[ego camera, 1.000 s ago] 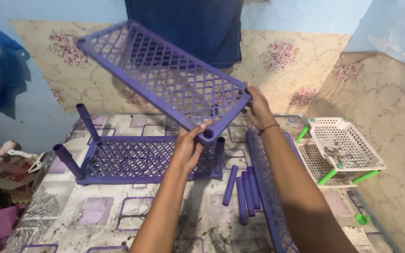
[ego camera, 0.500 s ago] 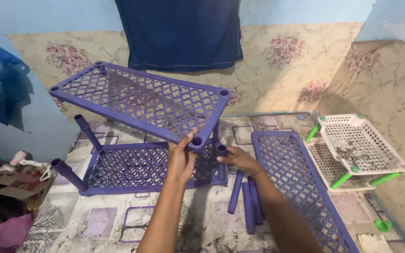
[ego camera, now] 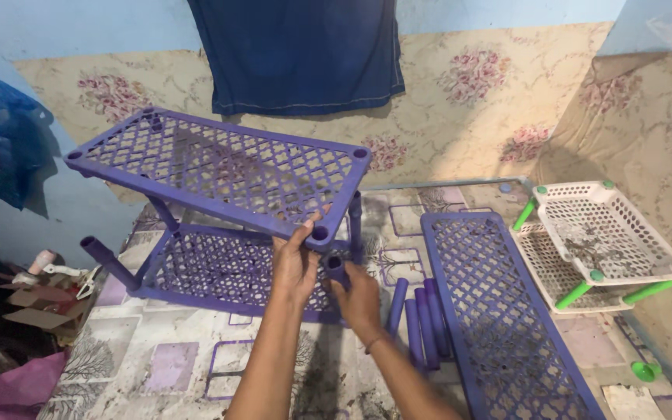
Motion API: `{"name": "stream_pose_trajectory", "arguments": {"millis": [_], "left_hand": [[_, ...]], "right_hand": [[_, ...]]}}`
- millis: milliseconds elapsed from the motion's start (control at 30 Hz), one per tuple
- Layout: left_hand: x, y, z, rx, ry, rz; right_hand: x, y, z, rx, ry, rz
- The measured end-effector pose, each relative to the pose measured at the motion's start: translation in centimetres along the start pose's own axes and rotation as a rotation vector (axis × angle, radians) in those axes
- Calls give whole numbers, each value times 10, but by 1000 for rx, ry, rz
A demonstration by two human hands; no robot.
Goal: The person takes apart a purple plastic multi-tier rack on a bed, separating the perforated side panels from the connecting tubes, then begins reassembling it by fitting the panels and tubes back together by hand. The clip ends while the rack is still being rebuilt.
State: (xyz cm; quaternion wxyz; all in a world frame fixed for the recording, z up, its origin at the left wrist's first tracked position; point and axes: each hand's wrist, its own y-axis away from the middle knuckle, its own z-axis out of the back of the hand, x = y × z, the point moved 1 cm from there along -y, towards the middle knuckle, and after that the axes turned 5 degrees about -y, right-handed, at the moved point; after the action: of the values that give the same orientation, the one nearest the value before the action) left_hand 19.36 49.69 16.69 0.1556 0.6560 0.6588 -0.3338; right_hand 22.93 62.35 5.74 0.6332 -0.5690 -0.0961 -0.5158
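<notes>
From the head view, the left hand (ego camera: 295,264) is closed on the near right corner of the upper purple lattice shelf (ego camera: 219,173), thumb on top of the rim and fingers curled under it, just beside the round corner socket (ego camera: 320,232). That shelf hangs above the lower purple shelf (ego camera: 231,268), roughly level but tipped a little, with its long axis running from the far left down toward the hands at the near right. The right hand (ego camera: 358,297) sits directly below and slightly right of that socket, its fingers wrapped around an upright purple post (ego camera: 336,269) that stands at the near right corner of the lower shelf; the post's top end shows between the two hands. The post's long axis is close to vertical, and the socket lies just above it and a touch to the left, apart from it by a small gap, so the two are near but not seated together. Both hands are about equally near the joint, the left above it and the right beneath. Another post (ego camera: 105,261) leans outward at the lower shelf's left corner. To the right, loose purple tubes (ego camera: 418,323) lie on the patterned floor (ego camera: 157,365) beside a third purple shelf (ego camera: 499,311), with a white and green rack (ego camera: 604,241) further right.
</notes>
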Motion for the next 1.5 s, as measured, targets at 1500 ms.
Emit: {"name": "stream_pose_trajectory", "arguments": {"millis": [1500], "left_hand": [[14,-6,26,-257,-167,130]], "right_hand": [[-84,-228,14,352,-701,-715]]}}
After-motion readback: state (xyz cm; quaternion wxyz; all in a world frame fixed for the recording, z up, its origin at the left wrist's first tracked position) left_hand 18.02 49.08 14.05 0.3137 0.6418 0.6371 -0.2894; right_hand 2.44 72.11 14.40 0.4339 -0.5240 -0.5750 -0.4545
